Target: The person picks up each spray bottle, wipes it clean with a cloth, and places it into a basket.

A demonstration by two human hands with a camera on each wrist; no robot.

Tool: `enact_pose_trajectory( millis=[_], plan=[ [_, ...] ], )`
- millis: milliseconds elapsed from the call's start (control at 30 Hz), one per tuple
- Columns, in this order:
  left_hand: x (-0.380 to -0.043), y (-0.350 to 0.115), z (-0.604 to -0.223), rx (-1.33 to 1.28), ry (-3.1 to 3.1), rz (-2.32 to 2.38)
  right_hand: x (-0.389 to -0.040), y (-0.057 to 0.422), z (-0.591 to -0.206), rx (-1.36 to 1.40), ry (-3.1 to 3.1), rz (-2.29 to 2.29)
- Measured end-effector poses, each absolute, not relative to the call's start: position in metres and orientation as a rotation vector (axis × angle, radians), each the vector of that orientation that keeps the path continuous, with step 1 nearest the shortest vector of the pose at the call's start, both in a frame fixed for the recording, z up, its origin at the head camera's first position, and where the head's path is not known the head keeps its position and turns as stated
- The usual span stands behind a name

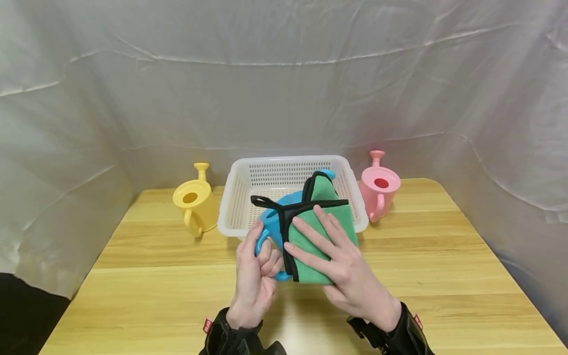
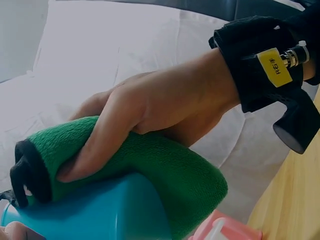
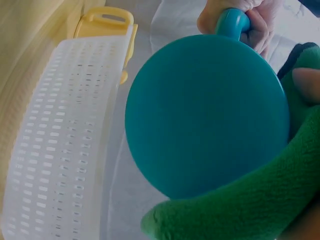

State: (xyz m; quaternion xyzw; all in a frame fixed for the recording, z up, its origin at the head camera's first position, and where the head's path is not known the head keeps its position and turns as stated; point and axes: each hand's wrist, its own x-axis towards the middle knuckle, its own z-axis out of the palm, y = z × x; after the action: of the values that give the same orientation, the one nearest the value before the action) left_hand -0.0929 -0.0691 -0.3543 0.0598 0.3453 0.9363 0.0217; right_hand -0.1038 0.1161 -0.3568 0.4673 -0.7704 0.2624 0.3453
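Blue can: a shiny blue plastic watering can with a round bottom is held up and tipped over the near side of a white plastic basket full of small holes.
Left hand: the left hand has its fingers curled tight around the blue can's handle.
Green cloth: a soft green cloth with black edges is folded over the side of the blue can, and its black loop sticks out to the left.
Right hand: the right hand lies on the cloth, fingers spread apart and quite straight, pressing it on the can.
Yellow can: a yellow plastic watering can stands just left of the basket.
Pink can: a pink plastic watering can stands just right of it.
Table: all three stand on a pale wooden table.
Slip risk: one hand has the handle, so a hard push from the other could twist the can loose.
Cloth risk: the cloth seems held just by pressing, so lifting those fingers could let it slide off.
Loop risk: the loop is near the handle and could snag there.
Bump risk: a wide swing could knock the basket or pink can.
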Motion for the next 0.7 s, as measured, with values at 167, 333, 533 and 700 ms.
enact_pose_trajectory(
  millis=[167,333,533,700],
  plan=[
    [-0.0936,-0.0728,-0.3531,0.214,1.045,2.925,-0.1051,0.1180,-0.3600,1.170,-2.069,0.840],
    [-0.0927,-0.0746,-0.3524,0.261,1.049,2.929,-0.1019,0.1187,-0.3610,1.067,-2.147,0.967],
    [-0.0933,-0.0742,-0.3528,0.291,1.039,2.933,-0.1014,0.1158,-0.3595,1.111,-2.044,0.875],
    [-0.0924,-0.0707,-0.3547,0.292,1.104,2.919,-0.1028,0.1153,-0.3591,1.129,-2.009,0.953]
  ],
)
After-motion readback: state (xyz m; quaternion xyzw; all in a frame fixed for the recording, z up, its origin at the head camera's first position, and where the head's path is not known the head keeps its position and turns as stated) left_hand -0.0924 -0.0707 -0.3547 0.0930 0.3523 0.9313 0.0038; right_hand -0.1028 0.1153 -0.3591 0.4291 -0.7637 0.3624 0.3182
